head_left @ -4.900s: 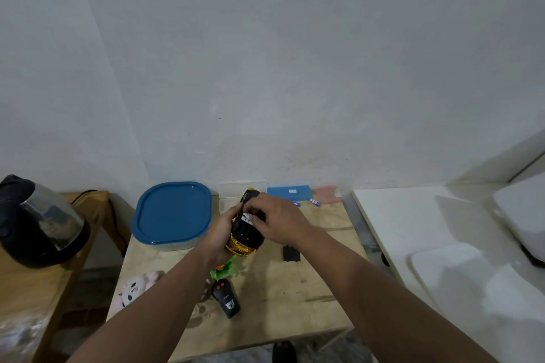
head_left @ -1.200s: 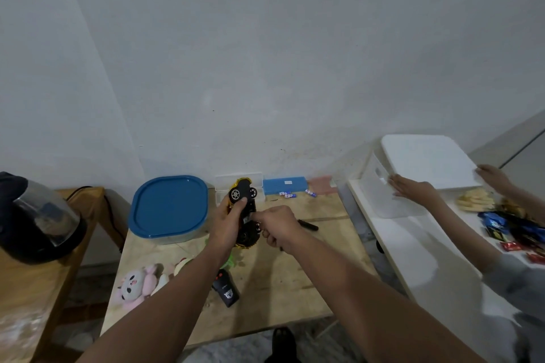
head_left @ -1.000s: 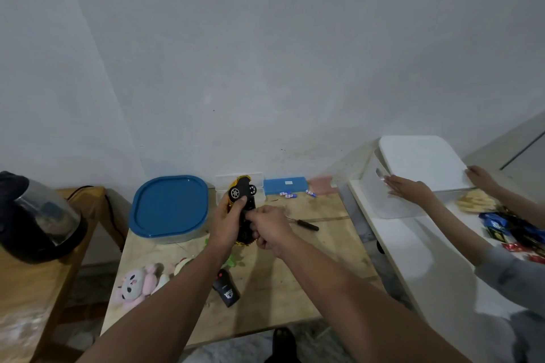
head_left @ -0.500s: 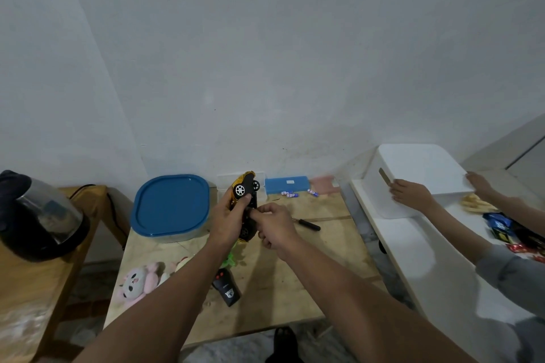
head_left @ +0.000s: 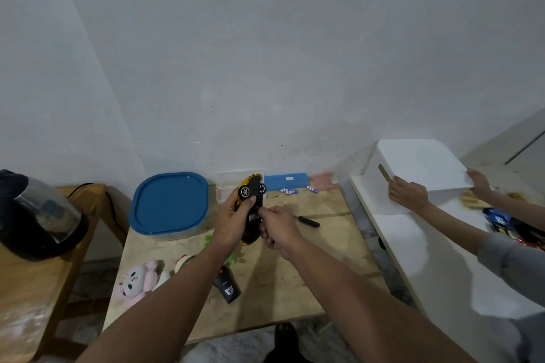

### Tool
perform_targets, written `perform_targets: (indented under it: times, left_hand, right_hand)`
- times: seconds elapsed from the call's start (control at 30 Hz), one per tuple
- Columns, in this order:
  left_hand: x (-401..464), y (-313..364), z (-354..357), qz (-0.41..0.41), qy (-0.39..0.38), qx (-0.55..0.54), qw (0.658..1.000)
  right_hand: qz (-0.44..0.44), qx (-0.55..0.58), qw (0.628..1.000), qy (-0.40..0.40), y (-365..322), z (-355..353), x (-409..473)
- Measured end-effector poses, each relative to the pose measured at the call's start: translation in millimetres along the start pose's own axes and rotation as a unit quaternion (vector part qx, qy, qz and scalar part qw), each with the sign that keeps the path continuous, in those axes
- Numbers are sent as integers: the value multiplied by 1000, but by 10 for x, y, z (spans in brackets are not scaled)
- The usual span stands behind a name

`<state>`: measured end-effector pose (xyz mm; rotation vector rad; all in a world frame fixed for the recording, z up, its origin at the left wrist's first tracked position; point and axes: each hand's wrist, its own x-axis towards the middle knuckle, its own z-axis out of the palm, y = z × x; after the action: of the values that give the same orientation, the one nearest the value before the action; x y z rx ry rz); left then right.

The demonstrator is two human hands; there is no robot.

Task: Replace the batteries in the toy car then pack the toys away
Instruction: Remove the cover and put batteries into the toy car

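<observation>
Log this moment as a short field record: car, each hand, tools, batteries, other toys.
car: yellow toy car, underside toward the camera, held above the wooden table
left hand: grips the car
right hand: fingers curled at the car's underside
tool: screwdriver lying on the table
batteries: loose near the blue case
other toys: pink plush, black remote

Right hand (head_left: 275, 225) hides toy car (head_left: 250, 203) underside, batteries (head_left: 290, 191) too small to read, kettle (head_left: 35, 215) cut off at left.

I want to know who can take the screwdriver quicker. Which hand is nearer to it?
Right. The right hand works at the toy car just beside the screwdriver; the left hand grips the car's far side.
</observation>
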<state>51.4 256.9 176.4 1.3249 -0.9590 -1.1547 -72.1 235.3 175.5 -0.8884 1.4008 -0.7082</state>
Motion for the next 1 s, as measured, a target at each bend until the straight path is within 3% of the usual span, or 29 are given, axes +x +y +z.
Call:
perform_targets:
  times: [0.37,0.67,1.0]
  left_hand:
    - [-3,-23,68,14,2,18,1000]
    - [63,-58,70,9,9,21,1000]
    - [247,-80,254,27,14,63,998]
  right_hand:
    - [2,53,997,48,89,30,72]
    - [-21,32,996,79,86,12,143]
    - [27,75,995,62,51,-68,378]
